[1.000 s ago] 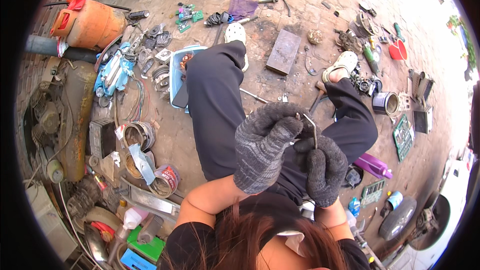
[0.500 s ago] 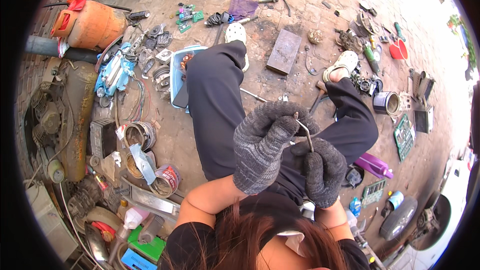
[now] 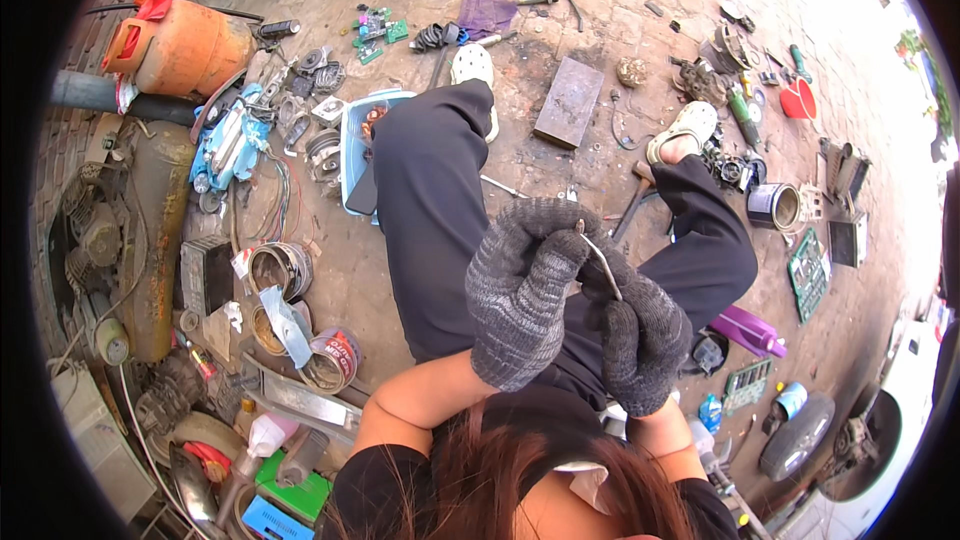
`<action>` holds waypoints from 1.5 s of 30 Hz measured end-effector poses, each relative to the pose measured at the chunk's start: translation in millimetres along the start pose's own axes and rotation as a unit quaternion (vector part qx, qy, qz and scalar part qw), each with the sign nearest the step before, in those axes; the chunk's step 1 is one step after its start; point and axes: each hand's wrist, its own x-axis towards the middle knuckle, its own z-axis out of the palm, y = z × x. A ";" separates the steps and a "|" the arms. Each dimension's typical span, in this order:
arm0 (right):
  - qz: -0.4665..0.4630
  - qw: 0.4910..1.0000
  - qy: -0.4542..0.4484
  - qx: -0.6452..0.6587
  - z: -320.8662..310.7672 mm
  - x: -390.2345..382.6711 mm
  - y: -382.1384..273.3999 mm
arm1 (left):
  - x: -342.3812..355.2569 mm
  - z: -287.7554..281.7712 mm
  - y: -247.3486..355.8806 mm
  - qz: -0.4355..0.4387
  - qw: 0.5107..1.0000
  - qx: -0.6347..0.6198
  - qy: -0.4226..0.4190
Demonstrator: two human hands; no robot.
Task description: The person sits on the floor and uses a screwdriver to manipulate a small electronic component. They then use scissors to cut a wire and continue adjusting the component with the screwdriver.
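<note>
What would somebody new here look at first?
Probably the big, rounded, orange metal gas cylinder at the upper left. Next, maybe the grey-gloved hands near the middle, with a thin, bent, silvery metal rod between them. The small, round, red bucket at the upper right stands out too.

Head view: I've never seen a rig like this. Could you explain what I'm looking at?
There's no machine, just a person working by hand. The camera sits on their head, looking down; its wide lens bends straight edges. The gloved left hand pinches a small brownish piece; the gloved right hand holds a thin bent metal rod whose upper end comes up to it. Whether the two join is unclear. Around them on the paved ground are a rectangular metal block, a hammer, a blue plastic tub and an orange gas cylinder.
</note>
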 end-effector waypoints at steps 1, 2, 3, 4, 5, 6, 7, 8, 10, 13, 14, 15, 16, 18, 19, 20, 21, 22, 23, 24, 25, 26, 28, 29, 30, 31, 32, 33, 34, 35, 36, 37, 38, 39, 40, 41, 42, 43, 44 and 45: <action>0.005 1.000 -0.002 -0.001 0.5 -1.3 0.5 | -0.7 0.8 -0.4 -0.007 1.000 -0.009 0.005; 0.009 1.000 -0.004 -0.001 1.0 -2.7 1.2 | -1.3 1.2 -0.7 -0.015 1.000 -0.018 0.010; 0.007 1.000 -0.005 -0.006 1.4 -4.1 3.0 | -1.6 1.2 -0.9 -0.014 1.000 -0.023 0.007; -0.003 1.000 0.001 -0.008 2.8 -4.8 4.8 | -1.9 1.1 -0.9 -0.014 1.000 -0.028 0.003; -0.012 1.000 0.008 -0.009 4.0 -5.4 6.8 | -2.2 1.0 -0.9 -0.014 0.999 -0.032 0.000; -0.028 0.999 0.021 -0.005 5.9 -5.4 9.0 | -2.2 0.7 -0.6 -0.007 0.999 -0.044 0.001; -0.037 0.999 0.026 -0.002 6.1 -5.0 9.4 | -2.1 0.4 0.0 0.000 0.999 -0.055 0.002; -0.046 0.999 0.029 0.002 6.7 -4.3 9.9 | -1.9 -0.1 0.4 0.008 0.998 -0.066 0.004; -0.048 0.999 0.019 0.009 5.3 -2.9 9.1 | -3.2 -0.3 0.9 -0.004 0.998 -0.068 0.011; -0.042 0.999 0.005 0.008 3.6 -2.7 7.4 | -3.2 -0.7 1.0 0.003 0.998 -0.057 0.013; -0.037 0.999 -0.001 0.005 2.9 -3.0 6.7 | -3.2 -0.8 0.9 0.009 0.999 -0.050 0.012; -0.029 1.000 -0.009 -0.001 1.8 -4.3 5.6 | -3.4 -0.6 1.0 0.004 0.998 -0.059 0.013; -0.020 1.000 -0.017 -0.007 1.1 -5.1 5.1 | -3.7 -0.2 1.2 -0.001 0.998 -0.068 0.014; -0.036 0.999 -0.012 -0.013 1.1 -4.4 6.7 | -3.8 0.3 1.9 -0.003 0.997 -0.072 0.016; -0.044 0.999 -0.010 -0.016 1.0 -4.2 7.3 | -3.7 0.4 2.2 -0.001 0.998 -0.067 0.018; -0.042 0.999 -0.012 -0.018 0.5 -4.4 7.4 | -3.5 0.4 2.4 0.001 0.998 -0.061 0.019; -0.039 0.999 -0.015 -0.020 -0.1 -4.7 7.5 | -3.1 0.6 2.5 0.003 0.998 -0.066 0.018; -0.037 0.999 -0.017 -0.022 -0.3 -4.9 7.4 | -2.7 0.9 2.4 0.004 0.997 -0.071 0.017; -0.050 0.998 -0.007 -0.027 0.1 -4.5 7.6 | -2.5 1.4 2.3 0.005 0.997 -0.076 0.016; -0.062 0.998 0.003 -0.032 1.0 -3.4 7.9 | -2.5 1.8 2.2 0.003 0.997 -0.074 0.017; -0.075 0.996 0.013 -0.037 1.9 -2.6 7.9 | -2.5 2.2 2.1 0.001 0.997 -0.073 0.019; -0.067 0.997 0.008 -0.030 2.0 -1.7 6.3 | -2.6 2.3 2.2 -0.001 0.997 -0.071 0.020; -0.052 0.999 -0.001 -0.015 1.1 -0.1 2.1 | -2.8 2.1 2.6 -0.024 0.995 -0.091 0.031; -0.045 0.999 -0.004 -0.016 1.3 -0.9 2.2 | -2.7 2.0 2.6 -0.035 0.994 -0.101 0.036; -0.037 0.999 -0.006 -0.017 1.6 -2.6 2.4 | -2.7 1.8 2.2 -0.011 0.998 -0.055 0.033; -0.030 0.999 -0.008 -0.017 1.9 -3.7 2.7 | -2.6 1.4 1.3 0.013 0.999 -0.009 0.030; -0.033 0.999 -0.004 -0.041 2.7 -4.2 2.6 | -2.6 0.8 0.2 0.037 0.998 0.037 0.026; -0.035 0.997 0.000 -0.065 3.6 -4.5 2.3 | -1.7 0.3 -1.4 0.051 0.998 0.034 0.023; -0.038 0.995 0.004 -0.088 4.3 -4.8 2.5 | -0.1 0.0 -3.5 0.064 0.997 0.032 0.019; -0.049 0.996 0.015 -0.076 4.9 -4.0 3.4 | 0.8 -0.4 -4.8 0.077 0.996 0.030 0.016; -0.061 0.996 0.026 -0.064 5.5 -2.5 5.2 | 0.1 -0.4 -5.6 0.065 0.998 0.011 0.005; -0.072 0.995 0.037 -0.052 5.7 -1.8 6.4 | -1.4 -0.2 -6.4 0.052 0.999 -0.007 -0.007; -0.064 0.996 0.033 -0.043 5.2 -2.3 7.0 | -3.2 0.0 -6.6 0.040 0.999 -0.026 -0.019; -0.056 0.997 0.029 -0.034 4.5 -3.0 7.5 | -5.2 -0.2 -6.0 0.026 0.999 -0.024 -0.012; -0.048 0.998 0.024 -0.026 3.6 -3.5 8.0 | -7.3 -0.5 -4.8 0.012 1.000 -0.021 -0.006; -0.043 0.999 0.013 -0.024 2.4 -3.5 8.5 | -8.5 -0.9 -4.2 -0.001 1.000 -0.019 0.000; -0.038 0.999 0.002 -0.023 0.7 -3.3 8.7 | -8.9 -0.2 -2.4 0.004 1.000 -0.014 0.002; -0.033 0.999 -0.009 -0.021 -0.4 -3.3 9.1 | -9.2 1.0 0.3 0.009 1.000 -0.009 0.004; -0.036 0.999 -0.006 -0.021 -0.6 -3.7 9.9 | -9.5 1.7 2.3 0.015 1.000 -0.002 0.008; -0.039 0.999 -0.003 -0.022 -0.4 -4.4 11.0 | -10.0 1.7 2.5 0.005 1.000 -0.008 0.008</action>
